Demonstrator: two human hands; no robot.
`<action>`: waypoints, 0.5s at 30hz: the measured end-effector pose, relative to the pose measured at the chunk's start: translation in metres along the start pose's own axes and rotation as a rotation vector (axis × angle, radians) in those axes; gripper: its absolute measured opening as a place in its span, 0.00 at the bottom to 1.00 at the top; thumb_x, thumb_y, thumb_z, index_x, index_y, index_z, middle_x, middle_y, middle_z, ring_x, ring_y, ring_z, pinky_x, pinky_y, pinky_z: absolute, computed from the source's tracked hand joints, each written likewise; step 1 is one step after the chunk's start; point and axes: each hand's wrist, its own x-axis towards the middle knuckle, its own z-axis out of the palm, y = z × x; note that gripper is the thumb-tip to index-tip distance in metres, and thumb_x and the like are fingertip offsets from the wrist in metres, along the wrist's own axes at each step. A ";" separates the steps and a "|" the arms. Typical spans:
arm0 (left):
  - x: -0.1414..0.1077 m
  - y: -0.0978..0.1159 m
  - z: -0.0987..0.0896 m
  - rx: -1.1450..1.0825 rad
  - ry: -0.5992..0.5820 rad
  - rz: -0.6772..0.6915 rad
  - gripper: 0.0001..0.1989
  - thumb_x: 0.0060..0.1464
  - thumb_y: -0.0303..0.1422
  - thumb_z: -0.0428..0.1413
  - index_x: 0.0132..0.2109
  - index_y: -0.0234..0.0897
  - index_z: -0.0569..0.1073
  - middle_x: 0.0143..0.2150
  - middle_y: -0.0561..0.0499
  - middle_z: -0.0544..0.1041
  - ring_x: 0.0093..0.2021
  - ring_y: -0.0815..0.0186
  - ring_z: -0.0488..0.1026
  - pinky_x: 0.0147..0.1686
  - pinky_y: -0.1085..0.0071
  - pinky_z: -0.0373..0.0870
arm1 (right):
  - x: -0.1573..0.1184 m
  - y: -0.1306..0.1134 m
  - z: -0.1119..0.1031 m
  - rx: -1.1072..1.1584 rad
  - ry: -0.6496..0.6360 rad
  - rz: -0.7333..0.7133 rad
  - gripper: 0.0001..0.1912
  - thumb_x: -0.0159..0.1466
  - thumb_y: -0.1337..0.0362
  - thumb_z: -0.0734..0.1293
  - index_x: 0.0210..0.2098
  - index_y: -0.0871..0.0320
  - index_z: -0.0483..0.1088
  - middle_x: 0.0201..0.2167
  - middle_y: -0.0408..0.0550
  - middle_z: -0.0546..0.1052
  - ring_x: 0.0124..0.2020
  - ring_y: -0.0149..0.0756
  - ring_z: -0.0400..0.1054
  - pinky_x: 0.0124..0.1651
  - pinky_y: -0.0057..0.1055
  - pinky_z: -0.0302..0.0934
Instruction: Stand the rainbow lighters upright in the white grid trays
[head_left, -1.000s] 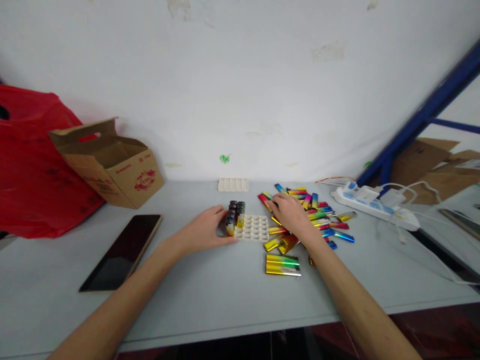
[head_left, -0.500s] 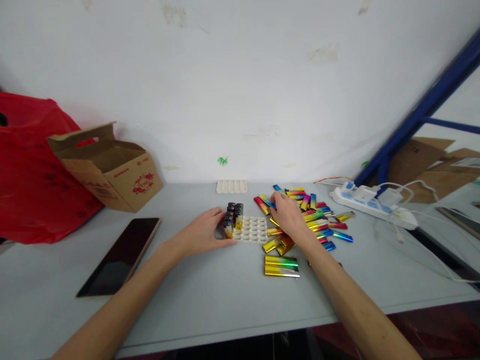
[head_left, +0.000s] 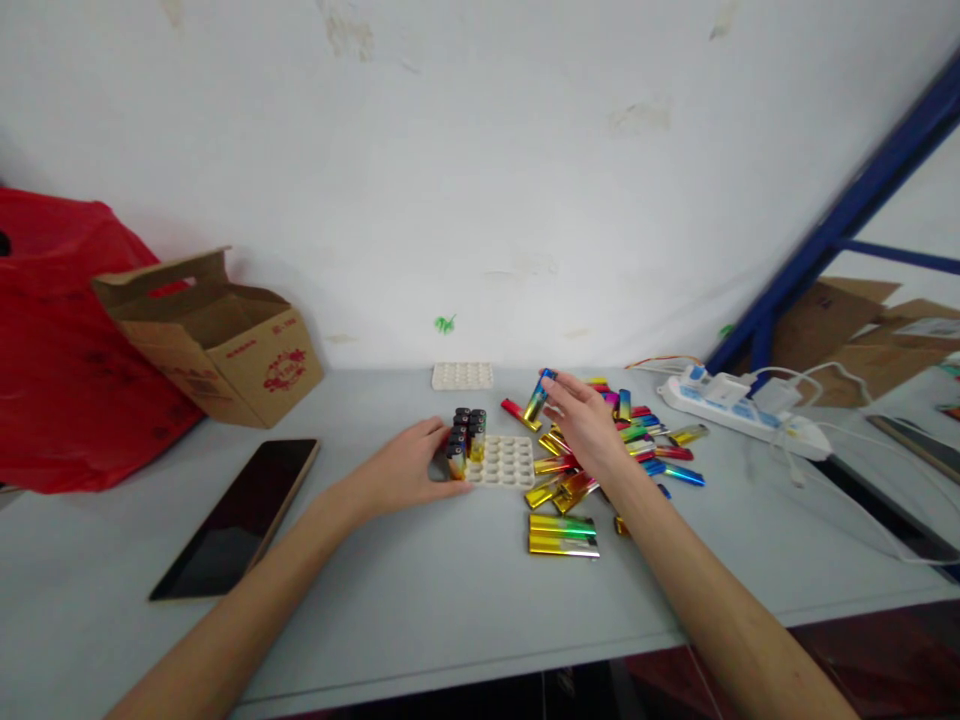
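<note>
Resting on the pale grey, smooth tabletop (head_left: 420, 590), our left hand (head_left: 409, 462) curves around the left end of a white plastic tray with rows of round hollows (head_left: 510, 462), thumb and fingers apart; we cannot tell whether they press on it. Slim upright lighters with black tops (head_left: 461, 445) stand at that end. Our right hand (head_left: 589, 425) pinches a shiny blue-and-yellow lighter (head_left: 538, 396), held tilted above the left edge of a loose heap of multicoloured metallic lighters (head_left: 637, 434). Nearer us, two yellow lighters shading to green and silver (head_left: 562, 536) lie side by side. A second white hollowed tray (head_left: 463, 376) sits near the scuffed white wall (head_left: 480, 180), below a small green mark (head_left: 445, 324). To our left we have a flat black-screened tablet (head_left: 236, 520), an open brown cardboard box with red print (head_left: 255, 360) and a red plastic bag (head_left: 82, 350). Rightward, a long white power strip (head_left: 742, 412) lies near a slanting blue frame (head_left: 847, 225), brown cardboard (head_left: 810, 320) showing beyond.
</note>
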 end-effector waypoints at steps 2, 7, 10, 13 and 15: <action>0.000 0.000 0.001 0.003 0.007 0.002 0.26 0.54 0.56 0.66 0.46 0.40 0.76 0.48 0.41 0.79 0.50 0.47 0.78 0.55 0.52 0.77 | -0.006 -0.002 0.008 0.077 -0.043 0.030 0.26 0.52 0.47 0.83 0.43 0.53 0.78 0.39 0.43 0.80 0.38 0.33 0.72 0.40 0.29 0.67; 0.000 -0.002 0.002 -0.006 -0.007 0.010 0.26 0.56 0.55 0.65 0.48 0.39 0.75 0.50 0.40 0.79 0.52 0.47 0.78 0.57 0.50 0.76 | -0.023 -0.006 0.024 0.094 -0.267 0.101 0.28 0.58 0.41 0.78 0.47 0.48 0.67 0.29 0.34 0.75 0.20 0.27 0.59 0.26 0.27 0.60; 0.000 -0.001 0.001 -0.015 -0.005 0.014 0.24 0.55 0.54 0.66 0.47 0.40 0.75 0.49 0.42 0.79 0.50 0.47 0.78 0.55 0.53 0.77 | -0.028 -0.008 0.028 -0.022 -0.321 0.153 0.28 0.61 0.36 0.74 0.47 0.48 0.65 0.22 0.29 0.66 0.16 0.24 0.45 0.19 0.22 0.43; 0.000 0.000 0.000 -0.014 0.000 0.011 0.24 0.55 0.54 0.67 0.47 0.41 0.76 0.49 0.43 0.79 0.50 0.48 0.78 0.55 0.55 0.76 | -0.029 -0.005 0.030 -0.108 -0.338 0.255 0.33 0.61 0.27 0.67 0.36 0.52 0.65 0.17 0.29 0.52 0.16 0.24 0.37 0.18 0.23 0.33; 0.000 0.001 -0.001 -0.013 -0.012 0.001 0.24 0.55 0.54 0.66 0.48 0.40 0.76 0.50 0.42 0.79 0.52 0.48 0.78 0.56 0.55 0.76 | -0.029 -0.002 0.031 -0.160 -0.340 0.319 0.38 0.61 0.23 0.62 0.26 0.53 0.60 0.17 0.30 0.49 0.16 0.23 0.36 0.18 0.24 0.32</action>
